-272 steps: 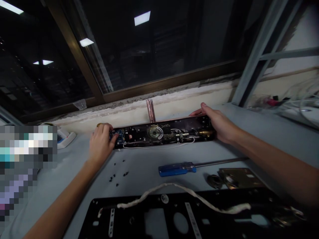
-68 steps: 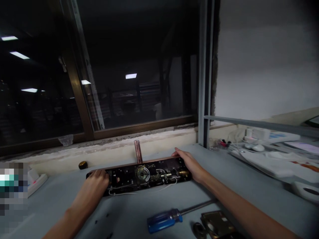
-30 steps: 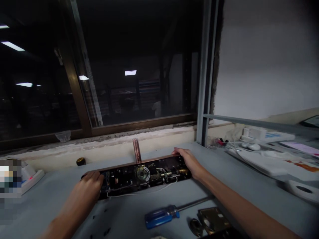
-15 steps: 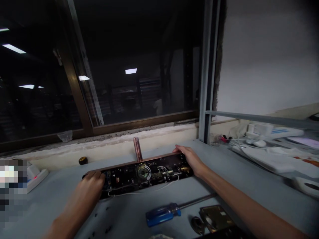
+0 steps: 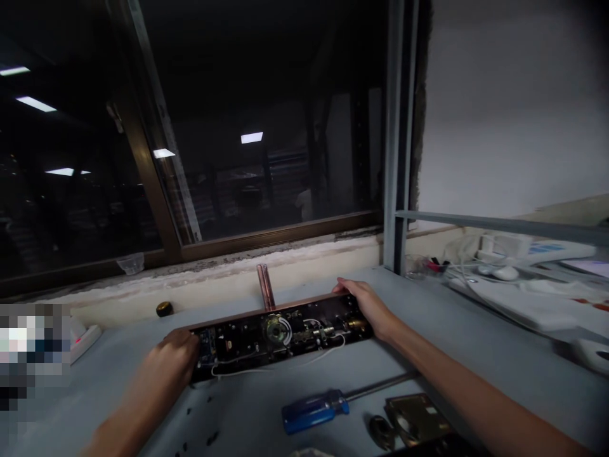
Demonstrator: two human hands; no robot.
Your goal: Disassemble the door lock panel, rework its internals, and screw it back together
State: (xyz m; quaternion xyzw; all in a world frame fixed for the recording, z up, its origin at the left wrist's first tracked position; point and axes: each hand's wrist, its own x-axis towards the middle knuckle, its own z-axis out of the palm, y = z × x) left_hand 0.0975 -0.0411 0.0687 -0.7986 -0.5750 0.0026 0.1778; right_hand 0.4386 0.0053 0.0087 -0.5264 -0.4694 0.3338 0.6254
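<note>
A long electronic door lock panel [image 5: 304,327] is held with its inner side up, showing black housing, a round metal hub, a small blue circuit board and a loose white cable. Its copper-coloured handle [image 5: 266,287] points toward the window wall. My left hand [image 5: 177,355] is closed round the panel's left end, its fingertips hidden. Over at the right end, my right hand [image 5: 370,306] grips the far corner with its fingers behind the edge. A blue-handled screwdriver [image 5: 316,411] lies in front of the panel, its shaft pointing right.
A metal lock plate [image 5: 419,416] and a round metal part [image 5: 381,431] lie at the front right. Small dark screws [image 5: 212,438] are scattered at the front left. A black-and-gold knob [image 5: 164,309] stands near the wall. A metal frame post [image 5: 394,241] rises at the right, with cables and white devices beyond.
The view has shifted slightly, so most things appear a little further right. My left hand covers slightly less of the circuit board. Both hands stay on the panel.
</note>
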